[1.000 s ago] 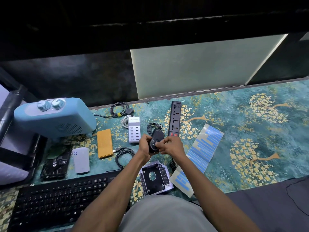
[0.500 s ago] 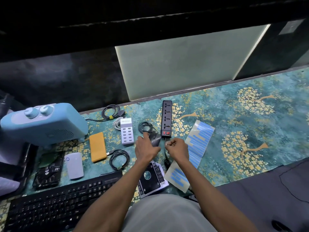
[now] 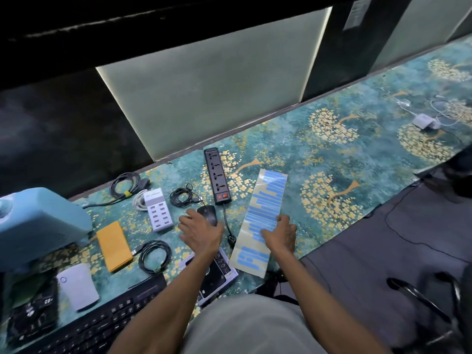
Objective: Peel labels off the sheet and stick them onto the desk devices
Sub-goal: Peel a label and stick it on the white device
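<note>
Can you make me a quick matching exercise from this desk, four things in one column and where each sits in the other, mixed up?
Things:
1. mouse
2. label sheet
3. power strip
4. orange power bank

Places:
A. flat under the right hand
B. between the blue heater and the white USB charger
C. just beyond the left hand
D. pointing towards the back wall, red switch at its near end

Pairs: 1-C, 2-A, 3-D, 4-B
</note>
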{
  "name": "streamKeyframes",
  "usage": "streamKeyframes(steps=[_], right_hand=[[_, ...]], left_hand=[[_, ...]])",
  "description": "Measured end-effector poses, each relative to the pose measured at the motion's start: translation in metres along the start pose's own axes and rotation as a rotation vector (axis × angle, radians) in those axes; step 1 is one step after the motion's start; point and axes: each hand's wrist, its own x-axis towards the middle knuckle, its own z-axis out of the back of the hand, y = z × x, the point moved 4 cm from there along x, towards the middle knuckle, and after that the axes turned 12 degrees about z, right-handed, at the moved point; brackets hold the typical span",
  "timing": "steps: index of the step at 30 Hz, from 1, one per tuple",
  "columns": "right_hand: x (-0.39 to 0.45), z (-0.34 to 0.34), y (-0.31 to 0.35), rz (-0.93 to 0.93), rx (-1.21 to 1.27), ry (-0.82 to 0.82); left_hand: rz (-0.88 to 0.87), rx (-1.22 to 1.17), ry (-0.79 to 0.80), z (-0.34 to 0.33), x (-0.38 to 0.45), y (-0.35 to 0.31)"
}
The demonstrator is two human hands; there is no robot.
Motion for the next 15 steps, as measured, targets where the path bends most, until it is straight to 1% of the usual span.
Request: streamKeyframes(steps=[2, 3, 4, 5, 6, 7, 8, 9, 12, 15], right_hand=[[0.0, 0.0, -0.003, -0.025, 0.087, -0.037], [0.0, 0.0, -0.003, -0.021, 0.115, -0.056], [0.001, 0.0, -0.003, -0.007, 0.14, -0.072], [0.002, 0.0, -0.002, 0.011, 0.169, -0.084], [0.004, -0.001, -0.002, 0.027, 0.209, -0.086], [0.005, -0.001, 0.0, 0.052, 0.242, -0.075], [0.007, -0.002, 0.002, 0.092, 0.273, -0.055], [0.009, -0.003, 0.004, 0.138, 0.301, -0.03], [0.013, -0.001, 0.012, 0.291, 0.372, 0.03], [0.015, 0.0, 0.016, 0.349, 0.379, 0.085]], left_hand=[[-0.178, -0.015, -0.066, 0.005, -0.006, -0.01], [-0.307, -0.03, -0.04, 0.003, -0.01, -0.017], [-0.428, -0.058, 0.034, -0.002, -0.013, -0.025], [-0.499, -0.105, 0.158, -0.009, -0.017, -0.033], [-0.512, -0.16, 0.307, -0.015, -0.02, -0.04], [-0.482, -0.203, 0.437, -0.02, -0.022, -0.045], [-0.433, -0.224, 0.527, -0.025, -0.023, -0.049], [-0.396, -0.225, 0.579, -0.029, -0.022, -0.054], [-0.33, -0.249, 0.663, -0.034, -0.018, -0.063], [-0.162, -0.413, 0.754, -0.034, -0.005, -0.065]])
